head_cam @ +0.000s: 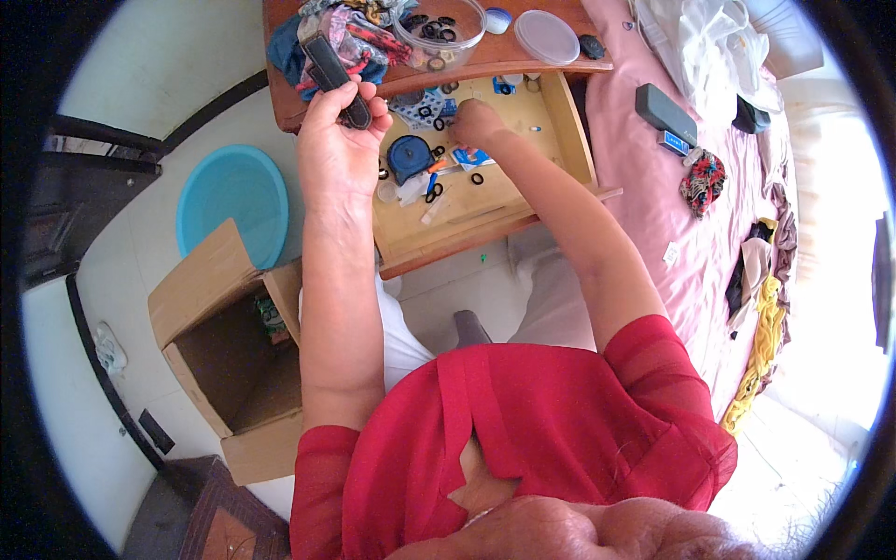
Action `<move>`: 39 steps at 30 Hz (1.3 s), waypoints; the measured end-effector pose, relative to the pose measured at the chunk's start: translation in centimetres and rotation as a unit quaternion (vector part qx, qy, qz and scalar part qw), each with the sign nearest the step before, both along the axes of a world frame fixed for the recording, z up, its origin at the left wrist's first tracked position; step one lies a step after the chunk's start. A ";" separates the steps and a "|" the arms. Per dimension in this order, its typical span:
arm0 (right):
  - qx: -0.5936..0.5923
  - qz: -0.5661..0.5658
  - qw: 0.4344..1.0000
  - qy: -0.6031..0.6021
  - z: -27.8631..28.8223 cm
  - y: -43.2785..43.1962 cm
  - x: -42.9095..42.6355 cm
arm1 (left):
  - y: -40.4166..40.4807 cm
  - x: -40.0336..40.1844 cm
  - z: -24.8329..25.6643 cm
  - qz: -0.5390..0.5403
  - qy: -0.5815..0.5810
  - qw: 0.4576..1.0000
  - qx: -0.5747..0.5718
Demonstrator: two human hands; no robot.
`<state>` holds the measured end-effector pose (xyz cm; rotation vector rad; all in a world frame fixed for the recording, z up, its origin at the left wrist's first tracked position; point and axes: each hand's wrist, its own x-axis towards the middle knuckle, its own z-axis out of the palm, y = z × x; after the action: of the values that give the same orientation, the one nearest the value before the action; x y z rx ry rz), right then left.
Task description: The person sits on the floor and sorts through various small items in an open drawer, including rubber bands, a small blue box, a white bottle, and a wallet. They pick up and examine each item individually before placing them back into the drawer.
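Observation:
My left hand [346,133] is raised at the drawer's left side, its fingers closed on a slim black case [330,70] held upright and tilted. Inside the open wooden drawer [483,210] is my right hand [477,124], near blister packs [420,112] and black rings; its fingertips are hidden, so whether it grips anything cannot be told. A blue tape measure [409,158] lies in the drawer between the hands. Around it are several black rings, an orange piece and small plastic bags.
On the desktop are bundled cloths [350,35], a clear tub [441,42] of black rings and a round plastic lid [547,37]. To the left stand a blue basin [234,203] and an open cardboard box [231,350]. A bed with a pink sheet [637,231] holds a dark case [665,115].

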<state>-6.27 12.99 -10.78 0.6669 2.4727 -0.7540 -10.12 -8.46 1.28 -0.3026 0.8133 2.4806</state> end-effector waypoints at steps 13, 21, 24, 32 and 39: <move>-0.067 -0.012 0.969 0.236 9.8 -0.8 4.0 | -0.2 0.2 -0.2 -0.007 0.011 1.000 0.017; 0.115 0.051 0.888 0.441 18.0 -1.0 -2.8 | 0.5 0.2 -0.2 -0.008 0.005 1.000 -0.010; 0.141 0.084 0.881 0.443 17.6 -0.6 -4.5 | 0.8 0.3 0.1 -0.011 0.004 1.000 -0.013; 0.080 0.108 0.809 0.572 16.2 -2.8 -0.4 | 0.4 0.4 0.1 -0.008 0.006 1.000 -0.008; 0.087 0.234 0.936 0.246 4.7 -2.7 4.1 | 0.5 0.5 0.1 -0.016 0.009 1.000 -0.012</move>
<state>-2.13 10.26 -6.11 -0.0945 3.0071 -0.5622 -9.63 -7.93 1.34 -0.2754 0.8490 2.4494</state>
